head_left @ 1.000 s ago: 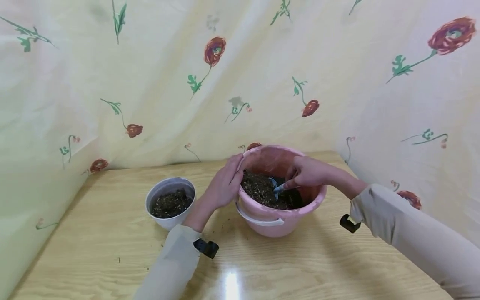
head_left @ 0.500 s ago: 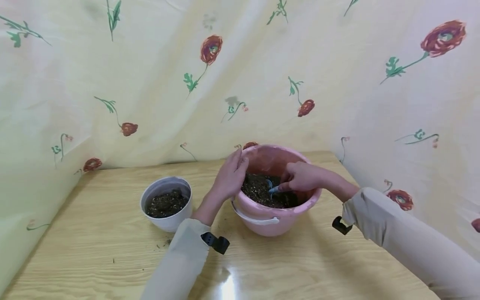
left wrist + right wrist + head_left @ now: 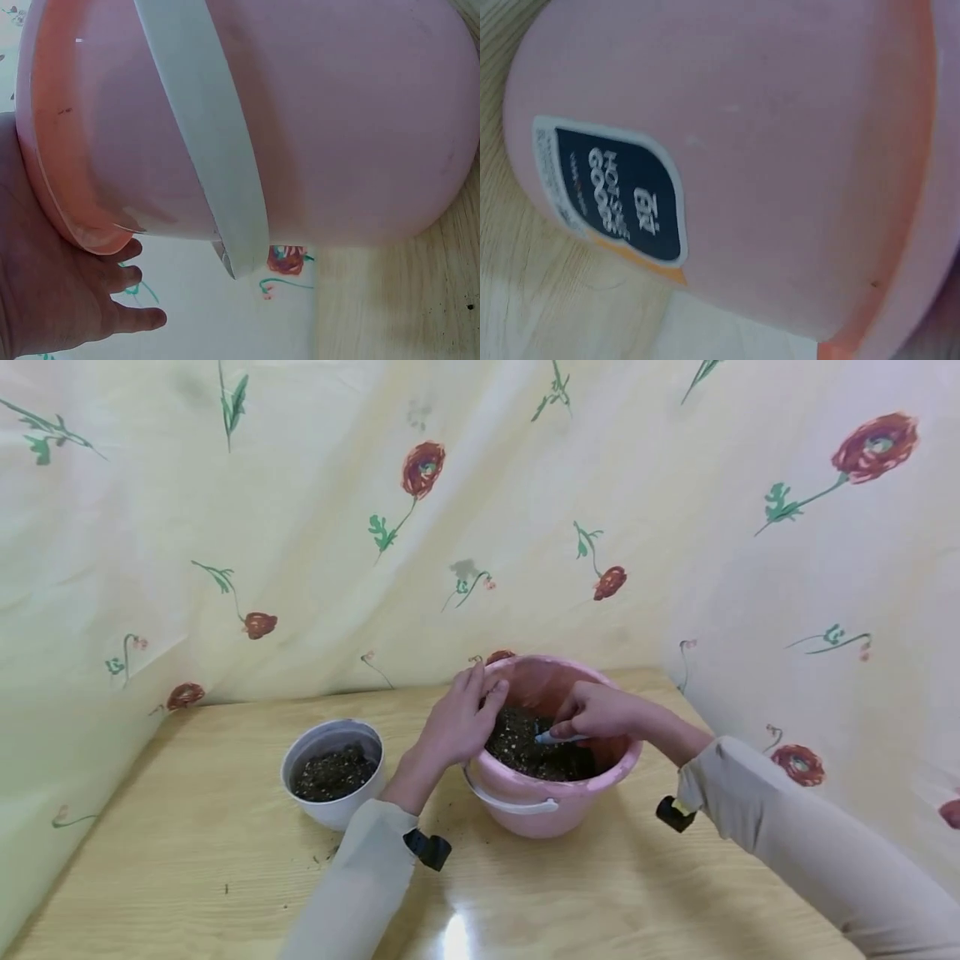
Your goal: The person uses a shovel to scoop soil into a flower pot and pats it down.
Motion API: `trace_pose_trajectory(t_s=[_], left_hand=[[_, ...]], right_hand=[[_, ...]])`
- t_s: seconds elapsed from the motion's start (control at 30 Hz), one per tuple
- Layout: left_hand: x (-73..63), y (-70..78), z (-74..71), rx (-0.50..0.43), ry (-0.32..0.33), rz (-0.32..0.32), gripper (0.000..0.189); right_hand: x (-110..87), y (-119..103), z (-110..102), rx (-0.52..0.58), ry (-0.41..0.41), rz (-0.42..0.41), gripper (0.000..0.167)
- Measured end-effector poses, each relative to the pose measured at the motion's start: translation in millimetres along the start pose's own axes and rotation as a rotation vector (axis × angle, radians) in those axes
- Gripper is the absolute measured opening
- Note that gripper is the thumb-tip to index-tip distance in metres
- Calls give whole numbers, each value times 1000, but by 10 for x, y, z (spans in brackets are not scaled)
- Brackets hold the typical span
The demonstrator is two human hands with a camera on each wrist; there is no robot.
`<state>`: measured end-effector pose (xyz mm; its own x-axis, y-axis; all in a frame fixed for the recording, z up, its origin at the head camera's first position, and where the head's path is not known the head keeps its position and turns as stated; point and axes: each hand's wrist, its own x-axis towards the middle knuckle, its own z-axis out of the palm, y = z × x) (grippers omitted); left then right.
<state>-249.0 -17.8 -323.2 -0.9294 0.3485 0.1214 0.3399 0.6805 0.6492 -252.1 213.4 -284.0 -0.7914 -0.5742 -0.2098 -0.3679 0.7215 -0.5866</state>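
Left hand: this hand rests on the left part of the pink bucket's rim, its fingers lying extended and a little apart, the thumb reaching over the edge.
Right hand: inside the pink bucket, toward its right side, this hand pinches the handle of a small tool.
Light-blue tool: the tool is within the pink bucket, its handle in the right hand's fingers; its working end meets the soil and is partly hidden.
Soil: dark, pale-flecked soil lies in the pink bucket, heaped higher toward the left.
Pink bucket: the bucket stands upright on the desk, under both hands.
Bail: a white handle hangs down the pink bucket's near left wall.
Label: a dark sticker with pale lettering is on the pink bucket's outer wall.
White pot: left of the pink bucket and apart from it, a pot holds more dark soil.
Desk: wood-grained desk, with dark crumbs left of the pink bucket.
Backdrop: flowered cloth hangs behind the pink bucket.
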Motion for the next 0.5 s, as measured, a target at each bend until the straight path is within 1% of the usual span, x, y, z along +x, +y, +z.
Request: trace_pose_trajectory(t_s=[0.1, 0.27, 0.37, 0.5], left_hand=[[-43, -24, -22, 36, 0, -12, 80], [-49, -19, -57, 39, 4, 0, 84], [-41, -8, -50, 45, 3, -8, 83], [-27, 12, -2, 74, -8, -7, 83]], right_hand=[[33, -17, 76, 4, 7, -3, 20], [48, -34, 118, -90, 9, -13, 20], [32, -30, 113, -113, 1, -21, 20], [-54, -24, 101, -167, 53, -23, 19]])
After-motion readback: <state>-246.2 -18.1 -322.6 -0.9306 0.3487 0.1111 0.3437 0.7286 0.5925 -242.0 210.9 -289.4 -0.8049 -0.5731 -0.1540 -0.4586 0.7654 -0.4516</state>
